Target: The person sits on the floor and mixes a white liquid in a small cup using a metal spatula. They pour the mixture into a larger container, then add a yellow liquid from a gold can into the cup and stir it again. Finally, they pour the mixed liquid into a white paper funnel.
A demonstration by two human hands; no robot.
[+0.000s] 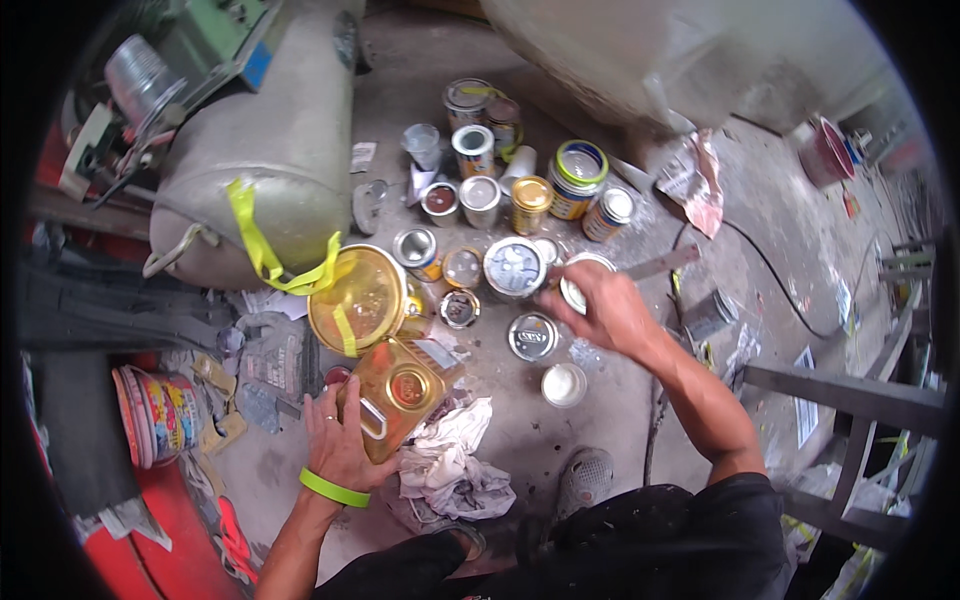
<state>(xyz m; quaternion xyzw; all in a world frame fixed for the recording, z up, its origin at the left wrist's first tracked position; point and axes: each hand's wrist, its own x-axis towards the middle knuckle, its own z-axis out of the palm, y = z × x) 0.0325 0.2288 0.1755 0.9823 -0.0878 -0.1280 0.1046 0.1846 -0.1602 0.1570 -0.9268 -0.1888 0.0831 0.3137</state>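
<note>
My left hand (340,440) grips the side of a gold rectangular tin (400,390), tilted, with a cap on top. My right hand (600,310) has curled fingers beside an open can with a pale blue top (514,266) and in front of a white-topped can (583,270); what they hold is hidden. A round dark lid (532,336) and a cup of white liquid (563,385) lie below it. A clear yellow bucket (352,290) stands above the tin. A crumpled white rag (450,450) lies beside my left hand.
Several paint cans (482,200) cluster farther back. A grey tank (250,180) with yellow straps is at left, above a printed bucket (150,415). A metal railing (850,385) runs at right. A black cable (790,300) and crumpled paper (690,175) lie on the floor.
</note>
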